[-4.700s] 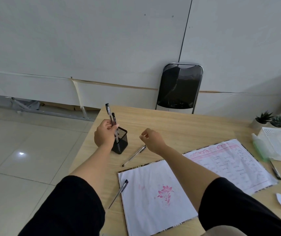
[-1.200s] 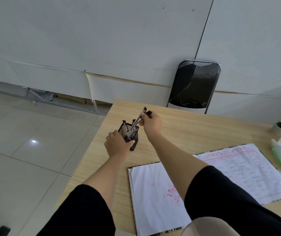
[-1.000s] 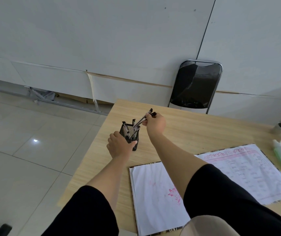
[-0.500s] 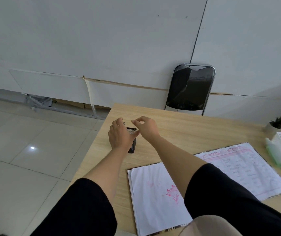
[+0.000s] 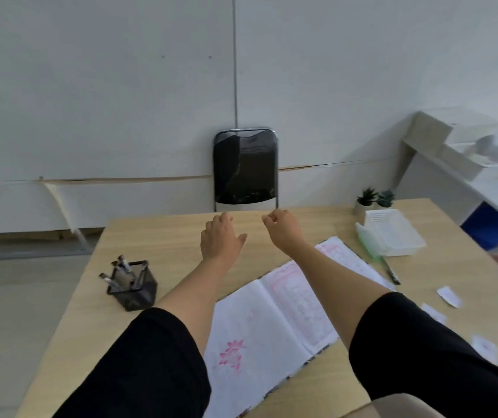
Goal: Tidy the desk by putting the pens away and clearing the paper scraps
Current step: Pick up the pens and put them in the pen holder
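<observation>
Pens (image 5: 120, 271) stand bunched in a black mesh holder (image 5: 133, 286), tips up and leaning left. Holder sits near the left edge of the wooden surface (image 5: 166, 236), apart from both hands. One more pen (image 5: 390, 270), dark, lies flat at the right, just beyond the open notebook's far corner and beside a green-tinted bottle (image 5: 367, 241). Paper scraps (image 5: 449, 296) lie scattered along the right side of the surface, white, some with pink marks; edges blurred.

Left hand (image 5: 219, 238) hovers over the bare wood past the notebook (image 5: 272, 321), palm down, fingers loosely spread, holding nothing. Right hand (image 5: 284, 229) is raised alongside it, fingers curled inward in a loose half-closed pinch; nothing seen in its grip. Both forearms cross above the notebook, black sleeves at the bottom.

Notebook lies open, pink flower printed on the near page, pink-framed writing on the far page. White slotted basket (image 5: 395, 233) rests right of the bottle, two small potted plants (image 5: 374, 198) behind it. Black folding chair (image 5: 245, 167) stands against the wall at the far edge.
</observation>
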`<state>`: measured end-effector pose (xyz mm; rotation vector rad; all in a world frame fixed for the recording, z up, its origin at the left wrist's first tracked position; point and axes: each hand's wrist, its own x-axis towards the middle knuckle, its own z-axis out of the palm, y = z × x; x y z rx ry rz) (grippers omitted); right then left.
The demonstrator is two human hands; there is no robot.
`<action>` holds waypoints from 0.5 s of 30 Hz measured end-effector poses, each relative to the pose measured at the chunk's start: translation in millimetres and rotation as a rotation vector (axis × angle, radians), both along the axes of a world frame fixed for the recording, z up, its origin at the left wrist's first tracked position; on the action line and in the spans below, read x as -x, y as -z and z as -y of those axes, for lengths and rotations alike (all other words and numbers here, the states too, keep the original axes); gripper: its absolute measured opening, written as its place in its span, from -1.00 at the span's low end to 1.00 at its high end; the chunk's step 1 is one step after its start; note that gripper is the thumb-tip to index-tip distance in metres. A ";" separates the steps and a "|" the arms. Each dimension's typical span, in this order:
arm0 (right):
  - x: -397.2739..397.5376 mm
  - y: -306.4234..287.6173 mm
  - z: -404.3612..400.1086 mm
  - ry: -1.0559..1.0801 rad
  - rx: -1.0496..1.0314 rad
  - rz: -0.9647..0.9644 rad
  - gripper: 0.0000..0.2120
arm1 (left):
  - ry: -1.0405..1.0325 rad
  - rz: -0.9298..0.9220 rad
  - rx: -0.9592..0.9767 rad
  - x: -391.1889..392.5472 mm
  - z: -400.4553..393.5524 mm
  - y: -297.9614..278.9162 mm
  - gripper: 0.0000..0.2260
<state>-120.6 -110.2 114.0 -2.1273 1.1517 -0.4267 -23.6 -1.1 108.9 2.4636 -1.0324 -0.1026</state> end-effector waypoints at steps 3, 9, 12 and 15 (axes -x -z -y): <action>53.6 6.8 43.8 0.075 0.002 -0.065 -0.67 | 0.067 -0.037 -0.032 38.2 43.8 6.6 -0.57; 125.7 27.8 93.6 0.170 -0.056 -0.093 -0.72 | 0.176 -0.081 -0.093 91.6 96.7 28.9 -0.59; 155.2 43.0 112.0 0.202 -0.087 -0.101 -0.76 | 0.221 -0.093 -0.127 115.8 116.8 43.3 -0.60; 180.7 59.6 125.6 0.244 -0.129 -0.120 -0.78 | 0.259 -0.103 -0.159 137.5 132.4 57.5 -0.62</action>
